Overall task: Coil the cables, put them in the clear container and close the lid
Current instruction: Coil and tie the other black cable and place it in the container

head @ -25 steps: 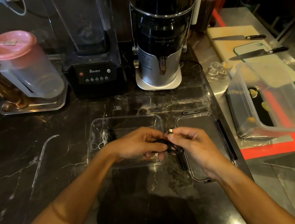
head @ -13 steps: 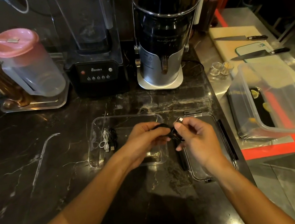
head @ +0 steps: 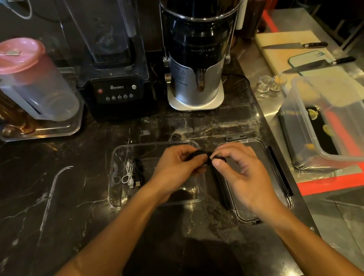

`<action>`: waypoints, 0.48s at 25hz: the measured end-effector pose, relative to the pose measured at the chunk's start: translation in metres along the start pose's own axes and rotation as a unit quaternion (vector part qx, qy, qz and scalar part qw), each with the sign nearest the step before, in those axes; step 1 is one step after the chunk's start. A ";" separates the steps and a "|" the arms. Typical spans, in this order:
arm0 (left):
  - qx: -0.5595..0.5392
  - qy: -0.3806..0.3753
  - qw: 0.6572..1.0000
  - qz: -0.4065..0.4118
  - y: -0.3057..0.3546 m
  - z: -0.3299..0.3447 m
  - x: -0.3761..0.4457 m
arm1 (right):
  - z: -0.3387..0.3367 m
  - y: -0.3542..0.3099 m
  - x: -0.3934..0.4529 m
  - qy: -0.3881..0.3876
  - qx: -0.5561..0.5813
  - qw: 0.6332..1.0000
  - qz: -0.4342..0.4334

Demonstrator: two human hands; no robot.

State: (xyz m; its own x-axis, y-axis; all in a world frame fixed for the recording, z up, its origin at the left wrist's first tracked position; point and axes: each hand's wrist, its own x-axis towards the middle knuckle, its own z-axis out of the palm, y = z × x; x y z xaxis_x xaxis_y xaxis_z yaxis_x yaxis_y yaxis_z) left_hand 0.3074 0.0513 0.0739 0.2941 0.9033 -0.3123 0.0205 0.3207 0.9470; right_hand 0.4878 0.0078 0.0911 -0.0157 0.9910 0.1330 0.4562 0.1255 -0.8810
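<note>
A black cable (head: pixel 199 154) is bunched into a small coil between both hands, above the right end of the clear container (head: pixel 123 196). My left hand (head: pixel 176 168) pinches the coil. My right hand (head: pixel 239 166) grips the cable's end by its plug, just right of the left hand. Inside the container, at its left end, lie a coiled white cable (head: pixel 128 175) and a coiled black cable (head: pixel 139 172). The clear lid (head: pixel 276 169) with black clips lies flat to the right of the container, partly under my right hand.
A blender (head: pixel 115 81) and a juicer (head: pixel 196 62) stand behind the container. A pink-lidded jug (head: pixel 30 82) sits on a metal tray at back left. To the right are a large clear tub (head: pixel 340 119), two knives (head: pixel 318 63) on cutting boards and small glasses (head: pixel 268 82).
Both hands have risen slightly away from me and the cable has been wound into a tighter bundle; my right hand's fingers have shifted along the plug end.
</note>
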 end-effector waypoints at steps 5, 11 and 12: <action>0.043 0.096 0.993 0.049 -0.002 0.018 0.000 | 0.010 -0.001 -0.005 0.068 0.085 0.994 0.018; 0.064 0.008 0.993 0.104 -0.001 0.026 -0.004 | 0.012 -0.015 0.001 0.125 0.322 0.927 0.148; 0.075 -0.004 0.992 0.105 0.000 0.025 -0.004 | 0.011 -0.017 0.002 0.129 0.345 0.916 0.159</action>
State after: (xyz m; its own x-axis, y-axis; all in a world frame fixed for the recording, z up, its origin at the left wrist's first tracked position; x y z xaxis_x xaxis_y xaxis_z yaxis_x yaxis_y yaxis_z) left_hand 0.3299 0.0407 0.0765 0.3145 0.9431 -0.1078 0.0999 0.0801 0.9918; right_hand 0.4702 0.0084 0.1009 0.2715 0.9498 -0.1552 -0.2711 -0.0793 -0.9593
